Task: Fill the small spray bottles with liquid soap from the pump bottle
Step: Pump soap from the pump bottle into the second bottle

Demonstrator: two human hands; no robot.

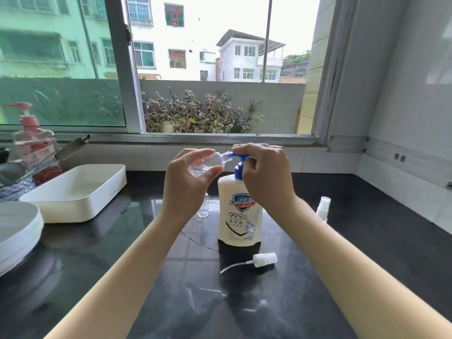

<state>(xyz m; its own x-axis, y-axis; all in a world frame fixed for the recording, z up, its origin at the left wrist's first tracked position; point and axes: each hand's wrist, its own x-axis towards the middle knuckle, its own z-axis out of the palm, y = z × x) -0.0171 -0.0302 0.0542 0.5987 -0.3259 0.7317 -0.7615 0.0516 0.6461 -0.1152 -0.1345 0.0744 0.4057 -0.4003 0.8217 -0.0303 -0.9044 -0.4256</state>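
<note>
**Spray bottle held sideways at the pump spout**

Spray bottle (208, 163), clear and uncapped, lies tilted on its side in the left hand (188, 182), pinched between the thumb below and the fingers curled over its top. Its open neck points right and meets the tip of the blue pump nozzle (238, 156). The right hand (264, 177) rests on the pump head, fingers bent down over it, wrapped around the blue top of the white pump bottle (241, 211), which stands upright on the dark counter (122, 265) just below both hands. A detached sprayer cap (265, 260) with its dip tube lies in front of the pump bottle. A second clear bottle (203, 207) stands under the left wrist, and a capped one (323, 207) stands right of the right forearm.
</note>
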